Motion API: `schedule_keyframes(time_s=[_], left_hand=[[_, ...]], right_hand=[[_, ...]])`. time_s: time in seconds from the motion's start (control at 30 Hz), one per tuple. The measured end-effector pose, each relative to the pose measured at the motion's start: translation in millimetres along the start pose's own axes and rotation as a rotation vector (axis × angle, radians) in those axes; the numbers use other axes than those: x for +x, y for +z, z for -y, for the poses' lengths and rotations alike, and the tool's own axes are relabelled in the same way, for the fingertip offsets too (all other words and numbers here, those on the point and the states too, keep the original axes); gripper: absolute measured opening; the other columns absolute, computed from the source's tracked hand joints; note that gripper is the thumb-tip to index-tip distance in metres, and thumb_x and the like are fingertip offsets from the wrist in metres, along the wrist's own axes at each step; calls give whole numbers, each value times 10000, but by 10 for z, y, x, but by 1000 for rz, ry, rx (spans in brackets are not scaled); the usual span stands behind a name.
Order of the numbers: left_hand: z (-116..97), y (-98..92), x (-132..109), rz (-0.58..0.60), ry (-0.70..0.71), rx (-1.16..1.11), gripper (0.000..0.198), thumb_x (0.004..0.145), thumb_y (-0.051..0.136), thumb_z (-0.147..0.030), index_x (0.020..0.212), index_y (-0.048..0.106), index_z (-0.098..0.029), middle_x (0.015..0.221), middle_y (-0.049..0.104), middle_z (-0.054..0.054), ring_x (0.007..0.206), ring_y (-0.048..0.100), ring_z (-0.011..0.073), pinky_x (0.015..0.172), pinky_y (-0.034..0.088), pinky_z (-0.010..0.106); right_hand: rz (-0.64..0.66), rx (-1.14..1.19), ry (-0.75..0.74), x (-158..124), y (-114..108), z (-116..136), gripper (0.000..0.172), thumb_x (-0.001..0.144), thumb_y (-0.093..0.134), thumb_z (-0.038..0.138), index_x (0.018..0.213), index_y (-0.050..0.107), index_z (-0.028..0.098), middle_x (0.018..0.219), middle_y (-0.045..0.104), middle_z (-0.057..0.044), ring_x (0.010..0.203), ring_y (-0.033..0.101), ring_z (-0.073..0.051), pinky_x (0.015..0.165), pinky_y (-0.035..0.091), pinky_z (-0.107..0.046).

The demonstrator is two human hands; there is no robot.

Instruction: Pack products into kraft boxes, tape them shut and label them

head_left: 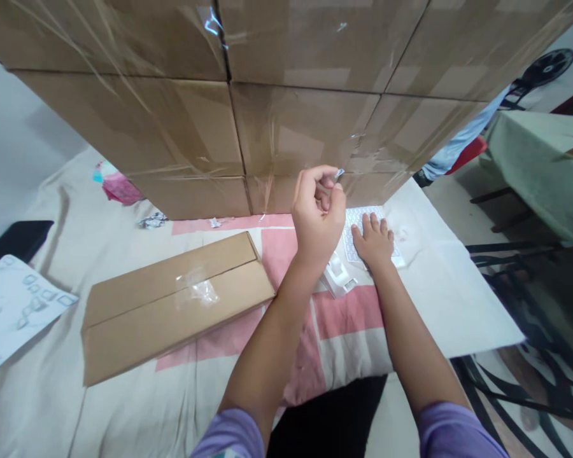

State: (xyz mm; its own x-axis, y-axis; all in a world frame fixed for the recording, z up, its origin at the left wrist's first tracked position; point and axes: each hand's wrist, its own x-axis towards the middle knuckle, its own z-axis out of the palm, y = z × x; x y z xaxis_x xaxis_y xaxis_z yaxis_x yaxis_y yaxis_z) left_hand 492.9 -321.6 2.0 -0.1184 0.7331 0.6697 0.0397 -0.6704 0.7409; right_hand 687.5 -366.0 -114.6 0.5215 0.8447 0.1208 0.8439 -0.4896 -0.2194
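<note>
My left hand is raised in front of the taped stack of cardboard boxes, its thumb and fingers pinching a small bluish-white piece. Palm down with fingers spread, my right hand rests on a white sheet of small printed shapes. Between my forearms lies a white tape dispenser. To the left, a flat cardboard box has clear tape across its middle seam.
A pink cloth bundle and crumpled foil lie by the stack's left corner. A drawn-on paper and black object are far left. Right are a white board, a covered table and a person's blue-clothed leg.
</note>
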Motion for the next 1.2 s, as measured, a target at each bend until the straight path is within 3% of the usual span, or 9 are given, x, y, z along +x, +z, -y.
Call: schedule_keyframes(time_s=[0.1, 0.27, 0.43, 0.6, 0.73, 0.93, 1.07, 1.2], left_hand=[[-3, 1, -6, -12, 9, -15, 238, 1092, 382, -386, 1204, 548, -256, 994, 561, 25, 692, 533, 91, 637, 454, 225], [-32, -18, 9, -9, -26, -19, 161, 1075, 433, -304, 1155, 562, -250, 998, 572, 25, 725, 545, 98, 649, 454, 228], [-71, -48, 42, 33, -74, 18, 124, 1039, 497, -238, 1064, 619, -247, 995, 605, 31, 784, 576, 119, 702, 486, 245], [-81, -33, 45, 68, -40, 88, 195, 1064, 451, -292, 1048, 637, -235, 957, 603, 33, 781, 584, 119, 690, 477, 248], [-37, -6, 38, 33, -36, -24, 127, 1036, 531, -276, 1012, 645, -226, 926, 596, 24, 753, 567, 111, 660, 460, 240], [3, 25, 18, 15, -40, -166, 80, 989, 612, -259, 971, 680, -221, 894, 591, 16, 748, 554, 112, 659, 439, 240], [-57, 25, 4, 27, -52, -185, 72, 964, 616, -206, 953, 686, -215, 870, 579, 13, 733, 536, 110, 646, 427, 234], [-100, 8, 8, 42, -80, -224, 101, 936, 609, -159, 949, 696, -209, 825, 558, 1, 674, 489, 98, 615, 403, 225]], right_hand=[[-11, 11, -7, 12, -9, 2, 732, 1001, 289, 590, 1606, 366, 184, 1680, 339, -148, 1562, 254, -435, 1219, 213, -716], [0, 105, -186, 57, -28, 19, 800, 989, 350, 538, 1634, 201, 89, 1639, 378, -231, 1530, 349, -376, 1223, 268, -654], [15, 269, -146, 81, -33, 13, 788, 992, 337, 543, 1631, 209, 100, 1646, 380, -209, 1538, 360, -351, 1253, 218, -634], [137, 85, -178, -4, -49, 123, 756, 1005, 314, 565, 1610, 320, 110, 1692, 296, -176, 1597, 174, -408, 1270, 147, -645], [174, -11, -232, -45, -40, 195, 678, 1033, 292, 526, 1604, 363, 168, 1713, 259, -134, 1601, 176, -385, 1274, 164, -624], [133, 15, -202, -20, -46, 194, 597, 1052, 271, 499, 1572, 430, 252, 1696, 326, -57, 1593, 230, -341, 1270, 158, -639], [121, 1, -134, -21, -136, 138, 599, 1045, 298, 505, 1556, 457, 238, 1689, 344, -69, 1584, 252, -345, 1261, 230, -595], [184, -71, -24, -22, -224, 53, 644, 1030, 285, 565, 1603, 359, 280, 1724, 250, -59, 1588, 220, -367, 1205, 219, -732]])
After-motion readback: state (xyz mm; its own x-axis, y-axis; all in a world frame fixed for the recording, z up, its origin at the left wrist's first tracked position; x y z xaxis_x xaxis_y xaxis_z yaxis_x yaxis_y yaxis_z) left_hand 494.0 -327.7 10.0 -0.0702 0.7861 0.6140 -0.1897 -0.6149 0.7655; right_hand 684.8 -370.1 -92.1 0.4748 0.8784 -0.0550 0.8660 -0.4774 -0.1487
